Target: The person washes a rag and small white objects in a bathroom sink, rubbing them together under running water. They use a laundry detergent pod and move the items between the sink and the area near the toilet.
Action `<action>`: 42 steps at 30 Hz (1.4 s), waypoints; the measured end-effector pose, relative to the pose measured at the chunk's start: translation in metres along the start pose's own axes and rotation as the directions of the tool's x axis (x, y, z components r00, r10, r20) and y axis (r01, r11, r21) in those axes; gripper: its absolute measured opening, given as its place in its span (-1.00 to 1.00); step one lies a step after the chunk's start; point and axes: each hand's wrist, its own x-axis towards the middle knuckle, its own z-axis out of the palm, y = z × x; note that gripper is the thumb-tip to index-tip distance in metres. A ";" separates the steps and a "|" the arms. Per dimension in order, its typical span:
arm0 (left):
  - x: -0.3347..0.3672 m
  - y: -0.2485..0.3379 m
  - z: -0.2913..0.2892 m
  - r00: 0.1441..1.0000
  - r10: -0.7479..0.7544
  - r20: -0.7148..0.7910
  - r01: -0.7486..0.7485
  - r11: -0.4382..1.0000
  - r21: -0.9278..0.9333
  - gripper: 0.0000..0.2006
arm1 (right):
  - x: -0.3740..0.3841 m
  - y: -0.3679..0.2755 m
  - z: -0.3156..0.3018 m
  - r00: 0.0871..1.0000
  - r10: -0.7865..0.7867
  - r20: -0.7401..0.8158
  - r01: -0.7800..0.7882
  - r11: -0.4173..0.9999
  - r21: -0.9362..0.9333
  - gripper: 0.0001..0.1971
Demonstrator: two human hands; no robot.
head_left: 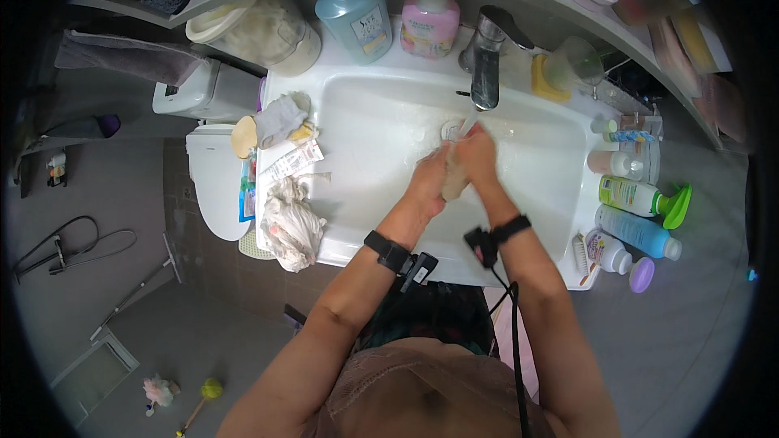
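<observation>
My left hand (430,179) and my right hand (479,154) are pressed together over the white sink basin (369,146), just below the chrome tap (486,81). Water runs from the spout onto my fingers. Between the palms is a pale beige, soft-looking wet thing (456,183), probably a small cloth; my fingers hide much of it. Both hands are closed around it. Part of the round drain (449,130) shows behind them.
Along the back rim stand a blue pump bottle (357,23), a pink pump bottle (430,23) and a white tub (276,36). A crumpled plastic bag (290,223) lies left. On the right edge are a green-topped spray bottle (641,197) and a blue bottle (633,229).
</observation>
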 end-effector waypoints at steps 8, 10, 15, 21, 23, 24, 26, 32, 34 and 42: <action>0.029 0.037 -0.027 0.995 -0.088 0.039 0.091 0.992 -0.087 -0.38 | -0.045 -0.017 -0.022 0.958 0.068 0.279 -0.195 0.868 0.456 -0.71; 0.049 0.038 -0.049 0.996 -0.087 -0.015 0.085 0.992 -0.098 -0.41 | -0.082 -0.036 -0.020 0.971 -0.022 0.239 -0.076 0.916 0.393 -0.68; 0.064 0.008 -0.074 0.999 0.025 -0.026 -0.021 0.987 0.162 -0.53 | -0.089 -0.066 0.009 0.966 -0.254 0.047 0.243 0.954 0.177 -0.70; 0.039 0.015 -0.028 1.000 0.006 0.024 -0.007 0.999 0.035 -0.64 | -0.052 -0.040 0.014 0.980 -0.201 -0.011 0.201 0.976 0.078 -0.72; 0.039 0.026 -0.050 0.994 0.055 0.096 -0.045 0.994 -0.098 -0.62 | -0.048 -0.051 0.026 0.977 -0.213 0.007 0.212 0.975 0.065 -0.66; 0.036 0.020 -0.052 0.996 0.053 0.072 -0.042 0.988 -0.147 -0.61 | -0.046 -0.047 0.031 0.978 -0.206 0.015 0.205 0.977 0.051 -0.63; 0.034 0.000 -0.026 0.996 0.019 0.092 -0.001 0.982 -0.187 -0.60 | -0.003 -0.014 0.021 0.996 -0.092 -0.001 0.091 0.988 -0.128 -0.61; 0.040 0.025 -0.044 0.994 0.106 0.027 -0.110 0.956 0.271 -0.66 | -0.023 -0.036 0.045 0.997 -0.074 -0.014 0.073 0.997 -0.031 -0.63; 0.032 0.026 -0.058 0.916 0.315 0.247 -0.400 0.711 0.578 -0.62 | -0.036 -0.046 0.046 0.984 -0.176 0.038 0.180 0.976 -0.120 -0.65; 0.024 0.022 -0.012 0.991 -0.134 -0.002 0.134 0.990 -0.049 -0.36 | 0.050 0.033 -0.012 0.954 0.232 -0.188 -0.253 0.963 -0.096 -0.64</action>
